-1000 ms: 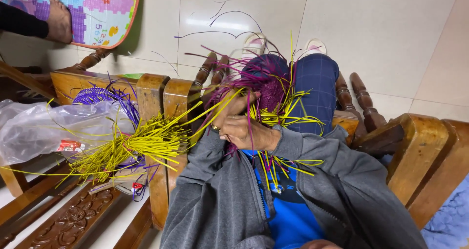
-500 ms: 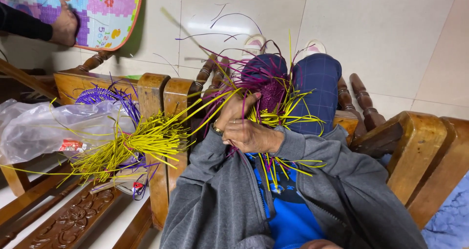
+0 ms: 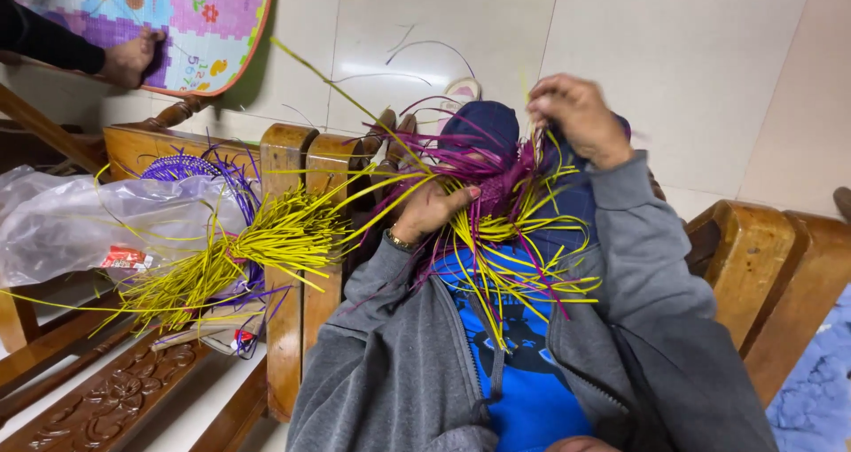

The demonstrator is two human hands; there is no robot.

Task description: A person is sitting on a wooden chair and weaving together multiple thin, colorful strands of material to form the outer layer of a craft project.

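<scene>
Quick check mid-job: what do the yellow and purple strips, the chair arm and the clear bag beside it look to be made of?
Strips: likely glossy plastic; thin, flat, springy, vivid yellow and purple. The left hand grips the woven part, the right hand pulls a strip up.
Chair arm: varnished wood; brown grain with a shine.
Bag: thin clear plastic film; crinkled, see-through.

Two hands at one woven piece (image 3: pixel 505 190), one yellow strip bundle (image 3: pixel 266 248) (too many to count), one plastic bag (image 3: pixel 106 226).

Pale tiled floor (image 3: pixel 674 53), glare patch near centre. Carved wooden chairs (image 3: pixel 292 266) alongside. Colourful play mat (image 3: pixel 199 27) upper left.
</scene>
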